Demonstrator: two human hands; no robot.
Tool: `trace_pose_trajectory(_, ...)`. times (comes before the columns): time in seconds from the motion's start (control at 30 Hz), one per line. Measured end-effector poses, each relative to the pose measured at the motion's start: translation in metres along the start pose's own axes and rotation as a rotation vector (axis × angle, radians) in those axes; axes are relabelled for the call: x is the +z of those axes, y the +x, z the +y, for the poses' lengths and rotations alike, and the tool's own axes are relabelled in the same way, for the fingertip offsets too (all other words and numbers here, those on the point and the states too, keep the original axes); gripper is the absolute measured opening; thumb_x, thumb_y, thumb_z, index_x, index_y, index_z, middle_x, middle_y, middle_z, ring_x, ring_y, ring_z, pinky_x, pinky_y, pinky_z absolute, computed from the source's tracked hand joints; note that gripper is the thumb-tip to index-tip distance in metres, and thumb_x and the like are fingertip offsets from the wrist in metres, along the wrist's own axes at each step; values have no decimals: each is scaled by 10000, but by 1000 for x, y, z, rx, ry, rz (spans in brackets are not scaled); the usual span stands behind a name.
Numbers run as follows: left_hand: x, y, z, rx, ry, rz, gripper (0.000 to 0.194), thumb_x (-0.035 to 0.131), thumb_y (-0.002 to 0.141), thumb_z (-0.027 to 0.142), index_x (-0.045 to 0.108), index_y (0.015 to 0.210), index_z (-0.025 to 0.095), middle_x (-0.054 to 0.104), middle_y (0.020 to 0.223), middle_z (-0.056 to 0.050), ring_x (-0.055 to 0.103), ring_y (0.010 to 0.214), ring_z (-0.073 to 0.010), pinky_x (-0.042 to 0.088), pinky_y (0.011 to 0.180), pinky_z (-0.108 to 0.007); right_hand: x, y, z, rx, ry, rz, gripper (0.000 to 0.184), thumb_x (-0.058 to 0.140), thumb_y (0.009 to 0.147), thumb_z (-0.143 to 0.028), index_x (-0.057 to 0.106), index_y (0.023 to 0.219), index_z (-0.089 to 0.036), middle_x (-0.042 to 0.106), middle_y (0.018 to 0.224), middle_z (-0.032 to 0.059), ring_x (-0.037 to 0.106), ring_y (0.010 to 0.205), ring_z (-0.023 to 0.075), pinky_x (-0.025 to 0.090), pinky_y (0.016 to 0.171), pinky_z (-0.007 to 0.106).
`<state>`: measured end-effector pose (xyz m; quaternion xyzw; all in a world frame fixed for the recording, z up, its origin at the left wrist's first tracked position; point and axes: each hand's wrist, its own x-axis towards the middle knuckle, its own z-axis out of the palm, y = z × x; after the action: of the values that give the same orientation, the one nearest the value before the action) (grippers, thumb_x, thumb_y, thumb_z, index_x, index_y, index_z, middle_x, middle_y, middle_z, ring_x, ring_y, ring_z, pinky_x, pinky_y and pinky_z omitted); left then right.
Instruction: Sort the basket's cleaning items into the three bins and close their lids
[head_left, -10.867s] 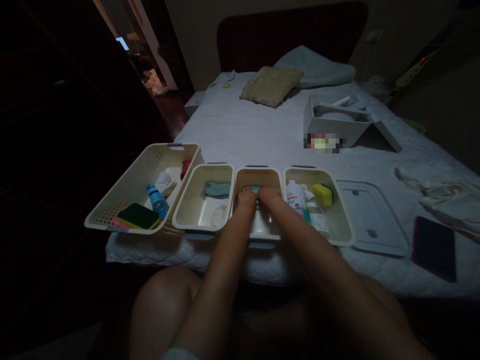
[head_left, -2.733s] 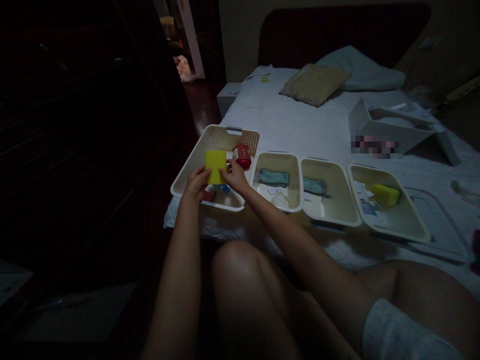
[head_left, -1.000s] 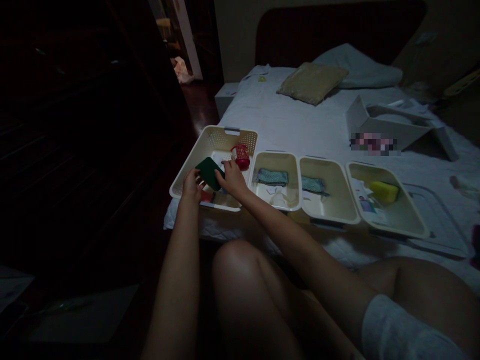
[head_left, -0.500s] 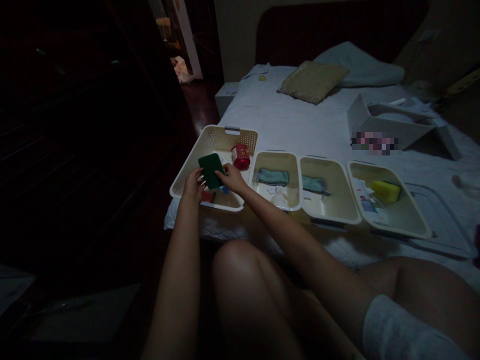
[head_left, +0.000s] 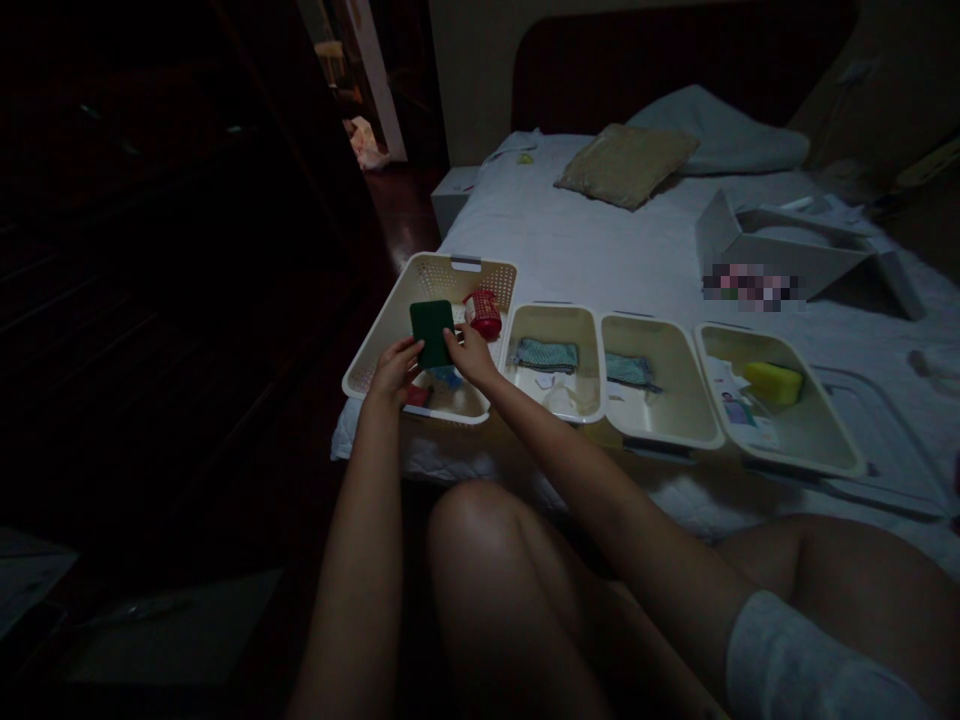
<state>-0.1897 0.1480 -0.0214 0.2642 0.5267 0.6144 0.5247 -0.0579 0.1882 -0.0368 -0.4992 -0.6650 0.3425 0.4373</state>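
Observation:
Both hands hold a sponge [head_left: 432,331] upright over the perforated cream basket [head_left: 390,316] at the left end of the bed; its dark green side faces me. My left hand [head_left: 393,370] pinches its lower left edge and my right hand [head_left: 469,354] pinches its right edge. A red object [head_left: 484,312] lies in the basket's far right corner. A blue item [head_left: 447,376] and a reddish item [head_left: 416,396] show under my hands.
Three smaller cream bins stand in a row to the right: one with a teal cloth [head_left: 546,354], one with another teal cloth [head_left: 628,369], one with a yellow sponge [head_left: 772,382]. A flat lid [head_left: 885,440], an open white box [head_left: 787,250] and pillows [head_left: 626,164] lie on the bed.
Earlier both hands were in the third bin. Then they held the sponge yellow side up over the basket; it was turned to its green side and has risen to upright.

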Motion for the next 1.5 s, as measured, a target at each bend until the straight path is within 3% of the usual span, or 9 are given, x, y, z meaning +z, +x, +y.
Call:
trace_pose_trajectory(0.17,-1,2,0,-1,-33,0,285,662,562,175,573,833,180,623,821,-2,580,718,-119,443,635,-231,-1,4,-2,44,-3,119,403,419,877,-370,518,1117,-61,577,1106,183,547,1019,202,397,898,325)
trace_pose_trajectory(0.37,-2,3,-3,7,0,-46,251,647,530,171,588,773,171,609,788,3,569,696,-109,429,605,-206,0,5,1,69,110,100,499,424,860,-452,428,1204,-91,595,1031,139,595,896,174,453,797,300)
trace_pose_trajectory(0.57,-1,2,-5,-2,68,-56,229,644,530,186,600,755,174,609,802,-7,558,716,-121,420,584,-206,1,2,2,53,152,28,401,487,846,-346,410,1193,-160,597,1052,100,604,900,162,465,762,283)
trace_pose_trajectory(0.93,0,8,-6,54,104,4,178,629,518,192,590,690,169,578,703,11,541,648,-111,408,537,-194,-10,-8,-12,-79,-9,52,354,444,863,-352,422,1142,-136,587,1018,105,578,910,178,440,807,307)
trace_pose_trajectory(1.07,10,6,-1,158,170,112,152,609,560,194,595,710,173,581,682,5,537,646,-118,416,574,-220,-33,-15,-19,-177,-56,18,373,375,896,-354,400,1178,-110,565,1065,135,555,957,175,425,844,305)
trace_pose_trajectory(1.2,27,-2,8,294,263,124,112,584,623,165,610,731,173,576,692,13,520,667,-113,417,652,-244,-75,-21,-22,-257,-130,50,353,385,895,-353,418,1177,-144,535,1126,132,523,1012,178,402,900,325)
trace_pose_trajectory(1.37,70,-23,23,429,388,38,99,577,630,123,617,712,164,577,706,3,509,684,-129,399,654,-251,-132,-23,-20,-254,-182,96,418,457,861,-366,413,1215,-150,508,1160,143,517,1030,204,419,888,358)
trace_pose_trajectory(1.5,111,-46,25,450,410,-119,148,620,588,124,631,732,159,585,708,3,509,674,-127,391,650,-237,-164,-22,-14,-179,-171,147,459,506,825,-399,445,1199,-139,513,1153,147,538,989,205,438,848,358)
